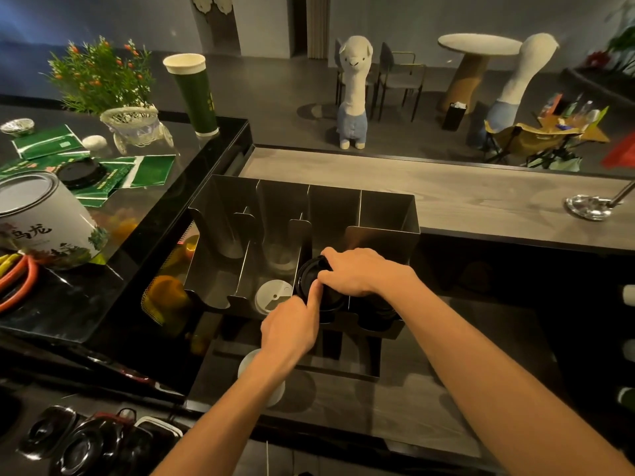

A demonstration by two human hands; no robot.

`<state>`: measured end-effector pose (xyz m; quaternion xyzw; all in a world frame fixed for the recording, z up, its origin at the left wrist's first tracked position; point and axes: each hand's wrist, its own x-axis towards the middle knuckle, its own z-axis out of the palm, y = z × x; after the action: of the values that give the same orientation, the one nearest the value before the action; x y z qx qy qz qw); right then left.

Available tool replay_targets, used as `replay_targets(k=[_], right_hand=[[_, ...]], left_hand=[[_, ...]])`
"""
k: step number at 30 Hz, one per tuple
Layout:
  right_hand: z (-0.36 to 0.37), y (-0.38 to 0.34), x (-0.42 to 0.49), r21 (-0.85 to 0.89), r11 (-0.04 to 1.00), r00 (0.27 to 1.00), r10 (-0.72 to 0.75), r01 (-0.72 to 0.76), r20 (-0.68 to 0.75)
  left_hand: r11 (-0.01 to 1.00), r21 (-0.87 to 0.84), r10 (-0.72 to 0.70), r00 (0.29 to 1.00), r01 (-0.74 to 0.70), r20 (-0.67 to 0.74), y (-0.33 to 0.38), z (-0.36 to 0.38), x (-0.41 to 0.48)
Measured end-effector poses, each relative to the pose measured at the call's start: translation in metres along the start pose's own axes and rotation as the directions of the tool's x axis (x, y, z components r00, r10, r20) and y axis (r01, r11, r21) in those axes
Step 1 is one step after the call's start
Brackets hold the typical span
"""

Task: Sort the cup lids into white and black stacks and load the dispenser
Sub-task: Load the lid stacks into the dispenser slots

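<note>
Both hands pinch a black lid stack (309, 280), tilted on edge, face pointing left, in the dispenser (381, 231): right hand (357, 271) on top, left hand (292, 324) below.

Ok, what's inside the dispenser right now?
In the dispenser, a white lid sits in the second slot from the left; both hands press black lids into the third. The first slot looks empty. Arms hide much of the fourth.

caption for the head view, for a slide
Both hands, left and right, seat black lids in the steel dispenser beside a white lid.
</note>
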<state>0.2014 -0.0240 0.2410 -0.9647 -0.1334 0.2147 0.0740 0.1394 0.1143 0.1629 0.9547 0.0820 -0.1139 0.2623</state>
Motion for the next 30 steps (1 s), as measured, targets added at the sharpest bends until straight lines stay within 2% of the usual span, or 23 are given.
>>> replay_targets(k=[4, 9, 15, 24, 28, 30], right_hand=[[0.0, 0.001, 0.001, -0.016, 1.0, 0.999, 0.0, 0.0, 0.034], [-0.001, 0.004, 0.001, -0.024, 1.0, 0.998, -0.009, 0.01, 0.056], [-0.005, 0.003, 0.005, -0.014, 1.0, 0.998, -0.009, 0.009, 0.064], [-0.014, -0.001, 0.009, -0.009, 1.0, 0.991, -0.01, 0.011, 0.132], [-0.016, -0.005, 0.008, -0.028, 1.0, 0.989, -0.003, 0.007, 0.146], [-0.015, -0.007, 0.009, -0.043, 0.999, 0.994, -0.011, 0.016, 0.105]], left_hand=[[0.983, 0.164, 0.088, 0.995, -0.078, -0.05, 0.001, -0.007, -0.004], [0.978, 0.196, 0.099, 0.984, -0.07, -0.146, 0.003, -0.011, -0.007], [0.984, 0.168, 0.092, 0.981, -0.063, -0.172, 0.004, -0.013, -0.004], [0.896, 0.437, 0.202, 0.947, -0.075, -0.25, 0.004, -0.029, 0.001], [0.925, 0.367, 0.226, 0.916, -0.096, -0.33, -0.003, -0.033, 0.005], [0.948, 0.287, 0.227, 0.92, -0.134, -0.319, -0.006, -0.032, 0.008]])
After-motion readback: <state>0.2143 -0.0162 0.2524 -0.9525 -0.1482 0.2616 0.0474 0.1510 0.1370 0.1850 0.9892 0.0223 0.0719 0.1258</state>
